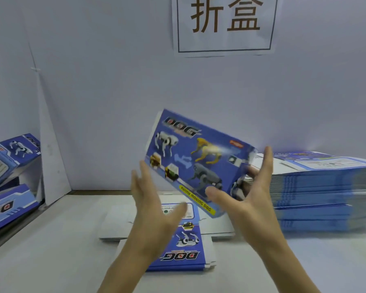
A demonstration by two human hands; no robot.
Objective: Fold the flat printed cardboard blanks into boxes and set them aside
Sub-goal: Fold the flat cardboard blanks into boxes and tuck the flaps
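A folded blue box (190,157) printed with robot dogs and the word DOG hangs tilted in the air above the table, its left end higher. My right hand (251,197) grips its right end, thumb on the printed face and fingers behind. My left hand (152,204) is spread open just beside the box's lower left corner; whether it touches is unclear. Below the hands a flat printed blank (188,254) lies on the white table (61,250), partly hidden by my left forearm.
A tall stack of flat blanks (325,197) stands at the right. Two folded boxes (11,153) (6,206) lie at the left edge beside a leaning white board (51,166). A white wall with a paper sign (224,24) closes the back.
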